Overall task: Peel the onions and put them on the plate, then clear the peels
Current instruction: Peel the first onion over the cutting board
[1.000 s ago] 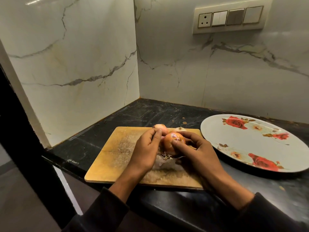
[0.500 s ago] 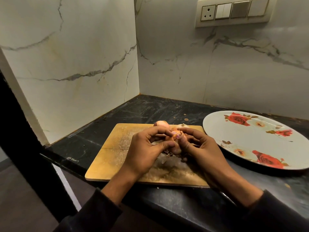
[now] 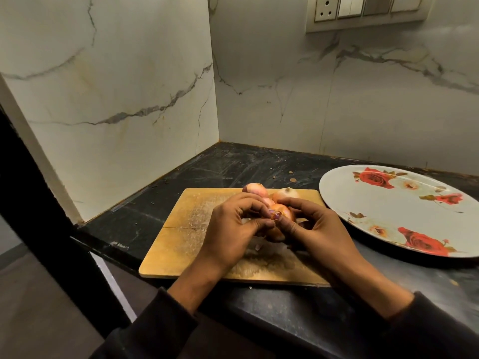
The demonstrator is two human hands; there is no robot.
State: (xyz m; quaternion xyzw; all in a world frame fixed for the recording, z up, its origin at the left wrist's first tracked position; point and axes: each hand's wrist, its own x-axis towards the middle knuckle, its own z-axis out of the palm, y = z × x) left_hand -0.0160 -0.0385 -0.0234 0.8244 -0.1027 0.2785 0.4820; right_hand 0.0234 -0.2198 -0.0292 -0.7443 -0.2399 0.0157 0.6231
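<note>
Held onion (image 3: 283, 212) — orange-brown, skin still on, raised just above the wooden cutting board (image 3: 186, 229), between both hands. Left hand (image 3: 230, 229): fingers curled round the onion's left side, thumb and forefinger tips meeting at a small purplish shred of peel (image 3: 275, 216) at the onion's near top. Right hand (image 3: 318, 231): fingers arched over the top and far side of the same onion, thumb pressed at the near side beside the shred; both hands clamped on the onion, fingertips almost touching. Two further onions at the board's far edge, just behind the hands: pinkish onion (image 3: 255, 189) to the left, paler tan onion (image 3: 286, 194) to the right, each partly hidden by knuckles; whether they touch each other, not clear. Something pale on the board beneath the hands, too hidden to identify. Board lying flat near the front edge of the black stone counter (image 3: 233, 167), pale scuffs across its middle. Rose-patterned plate (image 3: 388, 203) — oval, white, red flowers — on the counter just right of the board, holding nothing. Dark sleeves (image 3: 155, 325) at both wrists. Marble-look wall (image 3: 116, 86) behind and to the left; switch panel (image 3: 363, 11) with socket on the back wall at upper right.
</note>
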